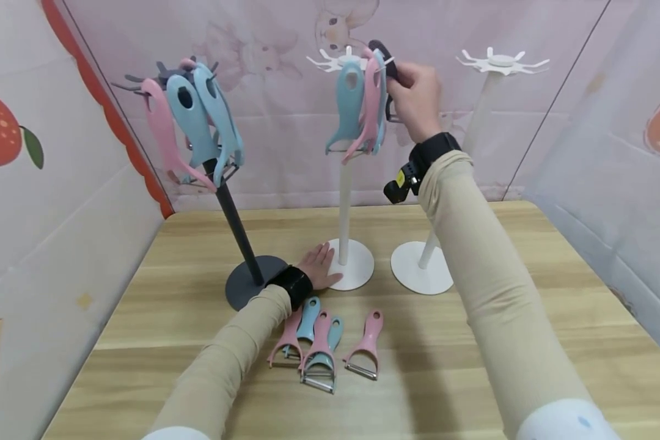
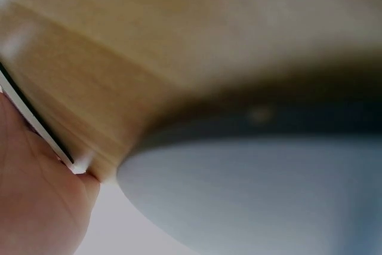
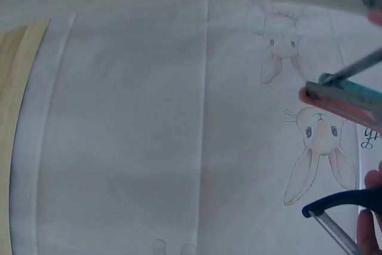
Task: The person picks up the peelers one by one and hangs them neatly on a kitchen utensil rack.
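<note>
My right hand pinches a dark peeler by its handle, up at the hooks of the middle white stand. In the right wrist view, this peeler's curved end and metal blade show beside my fingers. Next to it, a pink peeler and light blue peelers hang from the same stand. My left hand rests with its fingers spread on the left side of the stand's round base. The left wrist view catches part of this palm against the base's edge.
A dark stand at left leans in view and carries pink and light blue peelers. On the right, another white stand has bare hooks. Several peelers lie in a heap below my left wrist, with one pink peeler apart.
</note>
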Motion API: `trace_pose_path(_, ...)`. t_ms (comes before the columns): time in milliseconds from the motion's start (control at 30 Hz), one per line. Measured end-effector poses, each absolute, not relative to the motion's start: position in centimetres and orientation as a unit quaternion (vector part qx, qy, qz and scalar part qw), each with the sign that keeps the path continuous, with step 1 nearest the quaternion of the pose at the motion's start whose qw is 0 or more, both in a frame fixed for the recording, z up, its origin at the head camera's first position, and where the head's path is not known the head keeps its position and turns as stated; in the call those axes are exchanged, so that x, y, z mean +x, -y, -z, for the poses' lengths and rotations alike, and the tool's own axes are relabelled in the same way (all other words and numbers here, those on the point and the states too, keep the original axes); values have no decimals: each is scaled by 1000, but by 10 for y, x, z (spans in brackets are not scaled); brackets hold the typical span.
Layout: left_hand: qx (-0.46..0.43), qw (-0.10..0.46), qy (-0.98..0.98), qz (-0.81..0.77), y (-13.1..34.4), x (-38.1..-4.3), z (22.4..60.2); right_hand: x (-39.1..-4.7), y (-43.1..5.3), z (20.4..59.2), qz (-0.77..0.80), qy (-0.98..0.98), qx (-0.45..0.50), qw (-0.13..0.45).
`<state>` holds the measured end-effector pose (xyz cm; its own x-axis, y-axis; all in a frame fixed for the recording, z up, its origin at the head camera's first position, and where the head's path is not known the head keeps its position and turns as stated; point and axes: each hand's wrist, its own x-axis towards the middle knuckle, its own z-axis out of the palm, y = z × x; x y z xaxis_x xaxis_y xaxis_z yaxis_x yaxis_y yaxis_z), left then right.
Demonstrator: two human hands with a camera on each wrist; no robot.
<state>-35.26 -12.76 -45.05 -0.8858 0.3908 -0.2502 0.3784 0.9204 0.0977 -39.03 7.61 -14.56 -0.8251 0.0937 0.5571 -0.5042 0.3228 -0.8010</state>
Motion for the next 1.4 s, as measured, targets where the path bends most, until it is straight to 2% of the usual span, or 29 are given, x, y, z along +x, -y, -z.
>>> trace_pose_path(300,199,139,-970,-10,128,-345,459,-401,-69,141,-611,742,195,195)
trace_pose_path(500,209,145,-967,-18,122,-345,458,-386,-72,131,-585,750,247,186)
trace_pose_path(700,220,143,-965,-2,120,-345,456,-373,-79,131,-541,787,250,157)
trace_pose_path(967,223,145,-964,4,122,-350,450,-399,-89,159,-486,829,231,155)
trace_pose_path(1133,223,158,-962,5,125,-352,446,-394,-93,178,-438,858,228,144)
trace_pose_path(1300,225,153,-962,3,130,-356,444,-387,-92,194,-388,867,272,154)
trace_pose_path(1400,228,147,-963,6,131,-358,445,-380,-93,202,-374,874,280,133)
